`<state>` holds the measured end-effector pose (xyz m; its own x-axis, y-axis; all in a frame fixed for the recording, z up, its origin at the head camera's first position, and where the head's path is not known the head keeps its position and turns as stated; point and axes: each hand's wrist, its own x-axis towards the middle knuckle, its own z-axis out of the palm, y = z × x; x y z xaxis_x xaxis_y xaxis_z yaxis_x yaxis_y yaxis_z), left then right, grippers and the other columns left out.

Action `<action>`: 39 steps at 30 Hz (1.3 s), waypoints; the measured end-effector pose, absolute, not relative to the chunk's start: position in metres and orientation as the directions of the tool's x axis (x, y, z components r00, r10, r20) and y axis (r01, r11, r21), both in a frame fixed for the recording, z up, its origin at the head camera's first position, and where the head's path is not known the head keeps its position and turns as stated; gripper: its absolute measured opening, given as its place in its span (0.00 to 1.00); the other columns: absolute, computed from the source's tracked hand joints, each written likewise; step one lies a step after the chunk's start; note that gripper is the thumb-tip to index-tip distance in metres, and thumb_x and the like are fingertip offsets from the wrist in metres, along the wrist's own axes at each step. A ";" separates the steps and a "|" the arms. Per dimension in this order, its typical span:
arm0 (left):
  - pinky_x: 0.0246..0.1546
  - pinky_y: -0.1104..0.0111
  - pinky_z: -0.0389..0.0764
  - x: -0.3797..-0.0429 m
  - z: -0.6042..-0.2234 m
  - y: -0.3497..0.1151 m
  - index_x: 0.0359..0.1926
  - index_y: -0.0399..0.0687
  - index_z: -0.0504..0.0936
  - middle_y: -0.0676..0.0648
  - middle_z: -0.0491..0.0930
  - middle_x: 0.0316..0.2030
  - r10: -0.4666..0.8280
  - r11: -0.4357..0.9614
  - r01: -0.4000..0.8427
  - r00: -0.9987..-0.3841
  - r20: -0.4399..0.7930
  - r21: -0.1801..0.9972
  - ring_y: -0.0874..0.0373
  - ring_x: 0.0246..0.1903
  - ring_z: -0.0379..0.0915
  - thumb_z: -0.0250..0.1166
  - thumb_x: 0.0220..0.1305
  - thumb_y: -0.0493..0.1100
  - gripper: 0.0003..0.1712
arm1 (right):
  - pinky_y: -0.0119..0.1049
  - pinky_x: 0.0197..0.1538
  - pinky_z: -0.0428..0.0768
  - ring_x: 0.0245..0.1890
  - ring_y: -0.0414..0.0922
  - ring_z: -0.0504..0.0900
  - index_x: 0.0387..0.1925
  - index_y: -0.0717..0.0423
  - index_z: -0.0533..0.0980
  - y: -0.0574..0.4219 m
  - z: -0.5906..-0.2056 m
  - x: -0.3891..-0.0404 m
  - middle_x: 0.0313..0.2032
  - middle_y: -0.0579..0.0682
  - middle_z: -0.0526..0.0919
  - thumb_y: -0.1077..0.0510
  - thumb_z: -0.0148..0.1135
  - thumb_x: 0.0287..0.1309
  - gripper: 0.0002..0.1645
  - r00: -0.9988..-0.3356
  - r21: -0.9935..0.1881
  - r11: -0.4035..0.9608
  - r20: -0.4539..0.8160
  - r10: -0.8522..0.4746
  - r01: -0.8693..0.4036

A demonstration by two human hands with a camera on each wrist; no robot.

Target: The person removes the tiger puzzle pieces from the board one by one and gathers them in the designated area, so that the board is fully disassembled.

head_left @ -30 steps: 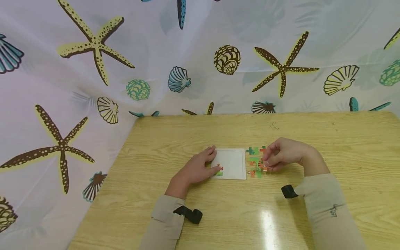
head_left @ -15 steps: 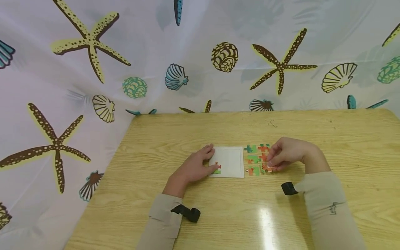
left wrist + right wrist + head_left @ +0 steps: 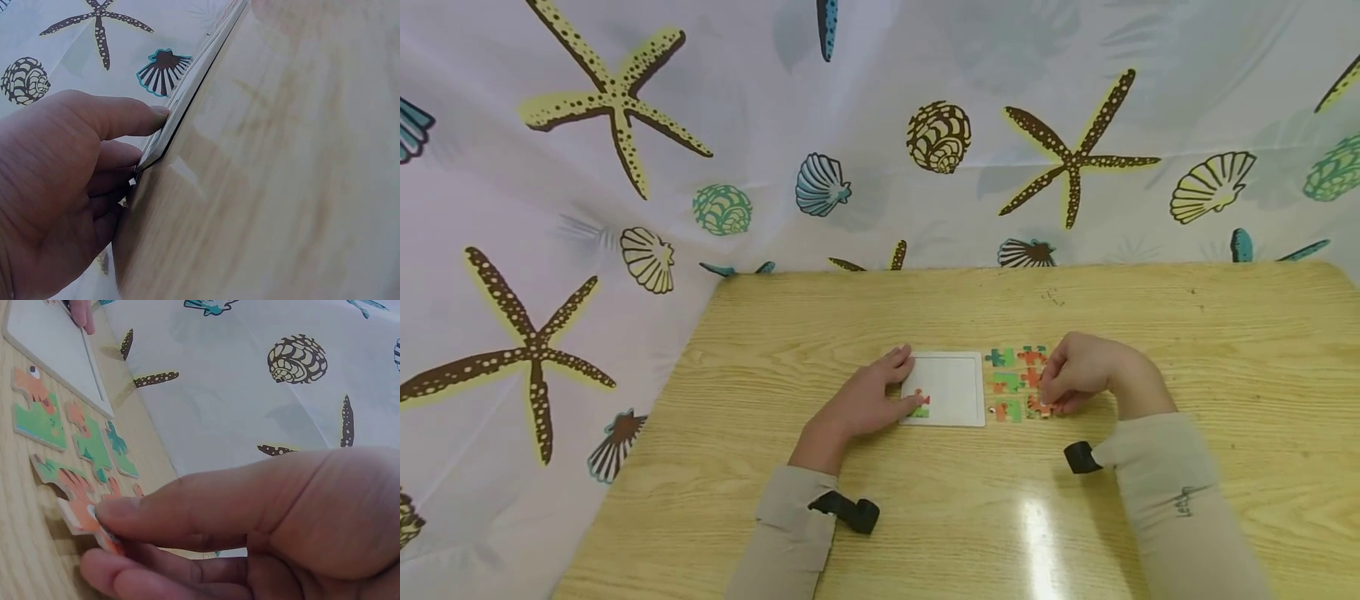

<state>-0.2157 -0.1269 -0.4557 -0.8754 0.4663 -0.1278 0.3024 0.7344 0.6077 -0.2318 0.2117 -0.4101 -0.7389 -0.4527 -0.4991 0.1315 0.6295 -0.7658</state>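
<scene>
In the head view my left hand (image 3: pixel 868 400) lies at the left side of a white puzzle tray (image 3: pixel 953 390). Its thumb presses on the tray's edge, over one puzzle piece in the lower left corner, while the other fingers bend against the side in the left wrist view. My right hand (image 3: pixel 1084 371) pinches an orange striped puzzle piece (image 3: pixel 78 503) by its near edge. Seen from the right wrist, that piece tilts, with the thumb on its printed face and fingertips below.
Several other puzzle pieces (image 3: pixel 1006 382) lie in rows between the tray and my right hand, printed orange and green. All of this rests on a wooden table (image 3: pixel 940 500). A white curtain (image 3: pixel 880 200) with starfish and shells hangs behind and to the left.
My right fingers have shifted slightly right, uncovering more of the upper pieces, and the right forearm has swung a little left. The left hand stays on the tray; the head view has shifted slightly.
</scene>
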 end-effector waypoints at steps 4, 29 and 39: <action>0.79 0.51 0.54 -0.213 -0.458 -0.131 0.78 0.37 0.61 0.44 0.52 0.81 0.460 0.741 0.295 -0.877 -0.136 0.603 0.46 0.81 0.43 0.65 0.74 0.50 0.41 | 0.34 0.33 0.87 0.24 0.41 0.85 0.33 0.67 0.82 0.204 -0.411 -0.228 0.30 0.54 0.87 0.69 0.68 0.60 0.02 -0.747 -0.751 0.642 -0.515 -0.421 0.156; 0.78 0.53 0.56 -0.216 -0.453 -0.126 0.78 0.38 0.61 0.44 0.53 0.81 0.453 0.757 0.304 -0.882 -0.130 0.578 0.47 0.81 0.45 0.66 0.74 0.52 0.41 | 0.37 0.37 0.87 0.26 0.41 0.86 0.34 0.66 0.88 0.210 -0.398 -0.228 0.27 0.51 0.89 0.63 0.73 0.60 0.08 -0.791 -0.724 0.686 -0.458 -0.405 0.068; 0.79 0.51 0.54 -0.212 -0.453 -0.126 0.78 0.38 0.60 0.45 0.52 0.81 0.454 0.750 0.303 -0.882 -0.125 0.588 0.48 0.81 0.44 0.63 0.76 0.49 0.39 | 0.40 0.43 0.89 0.33 0.45 0.90 0.40 0.71 0.85 0.198 -0.401 -0.233 0.35 0.53 0.90 0.64 0.72 0.62 0.11 -0.855 -0.836 0.545 -0.332 -0.398 0.071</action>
